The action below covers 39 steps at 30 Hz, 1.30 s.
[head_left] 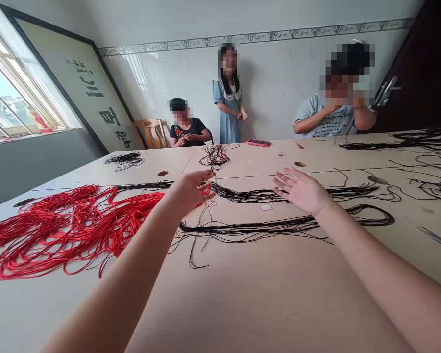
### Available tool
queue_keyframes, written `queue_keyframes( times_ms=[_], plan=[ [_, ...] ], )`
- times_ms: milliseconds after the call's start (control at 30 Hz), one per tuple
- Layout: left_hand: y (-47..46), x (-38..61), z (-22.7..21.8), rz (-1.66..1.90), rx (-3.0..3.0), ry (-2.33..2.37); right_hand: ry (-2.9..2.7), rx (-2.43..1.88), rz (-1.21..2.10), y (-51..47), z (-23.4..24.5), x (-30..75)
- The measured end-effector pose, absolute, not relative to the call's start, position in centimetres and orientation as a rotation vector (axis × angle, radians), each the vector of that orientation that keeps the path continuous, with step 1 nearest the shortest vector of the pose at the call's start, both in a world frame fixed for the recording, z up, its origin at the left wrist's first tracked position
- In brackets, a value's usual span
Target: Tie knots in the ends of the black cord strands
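My left hand [190,189] reaches out over the table with its fingers curled around something small and red that I cannot make out, and thin black cords hang down from it. My right hand [301,190] hovers open, fingers spread, just above a long bundle of black cords [264,195]. A second bundle of black cords [279,225] lies nearer to me. A large pile of red cords [69,225] is spread over the table to the left of my left arm.
The light wooden table [250,284] holds more black cord heaps [215,156] at the far side and far right [419,139], a red phone [259,142] and small white tags [266,207]. Three other people are across the table. A wooden chair [152,132] stands by the wall.
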<state>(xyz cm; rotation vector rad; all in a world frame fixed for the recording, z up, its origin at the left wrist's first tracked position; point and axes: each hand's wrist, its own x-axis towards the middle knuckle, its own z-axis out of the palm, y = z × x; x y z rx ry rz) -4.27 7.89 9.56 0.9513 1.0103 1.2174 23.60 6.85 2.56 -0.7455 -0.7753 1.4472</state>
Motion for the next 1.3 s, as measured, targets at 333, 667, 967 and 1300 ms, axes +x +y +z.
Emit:
queue_keyframes(
  times_ms=[333,667,967,1300],
  plan=[
    [1.7,-1.0,12.8,1.126,1.696,1.155,-1.442,-0.586,1.383,1.0,8.6,16.1],
    [0.5,-1.2,13.6,1.28,1.923,1.274,-1.639,-0.894,0.996,-0.2,9.4,17.2],
    [0.0,-0.7,13.7,1.221,1.912,1.212,-1.642,-0.902,0.976,-0.6,9.9,16.9],
    [0.2,-1.0,13.5,1.342,1.939,1.253,-1.535,-0.95,0.945,-0.4,9.5,16.8]
  ],
)
